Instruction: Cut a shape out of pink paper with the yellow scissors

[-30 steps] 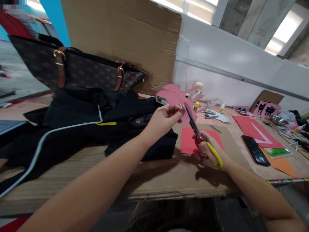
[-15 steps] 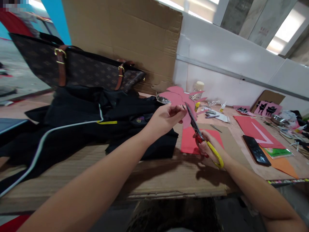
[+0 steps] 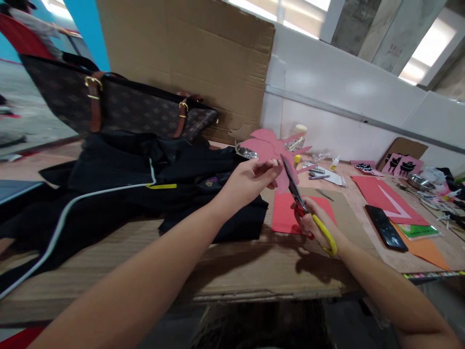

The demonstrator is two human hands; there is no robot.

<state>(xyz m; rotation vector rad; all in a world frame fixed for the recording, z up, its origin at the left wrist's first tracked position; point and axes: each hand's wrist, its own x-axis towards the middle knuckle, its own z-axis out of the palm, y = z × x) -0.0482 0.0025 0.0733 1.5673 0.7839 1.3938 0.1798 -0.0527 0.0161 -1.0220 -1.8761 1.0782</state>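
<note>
Centrally: left hand point(image 3: 250, 180) pinching pink paper cutout point(image 3: 269, 148) by its lower edge, held up above the red sheet point(image 3: 286, 213). Right hand point(image 3: 314, 224) clenched through the handles of the scissors point(image 3: 303, 203), blades meeting the cutout's lower edge. Red sheet flat on the cardboard mat point(image 3: 254, 261), directly under the scissors. Left of the red sheet: black jacket point(image 3: 119, 189), touching its edge; brown patterned bag point(image 3: 116, 104) behind that. Right of the red sheet: black phone point(image 3: 385, 227), then orange paper point(image 3: 423, 247). Beyond the red sheet, near the wall: small glue bottle point(image 3: 334, 162), partly screened by the cutout.
</note>
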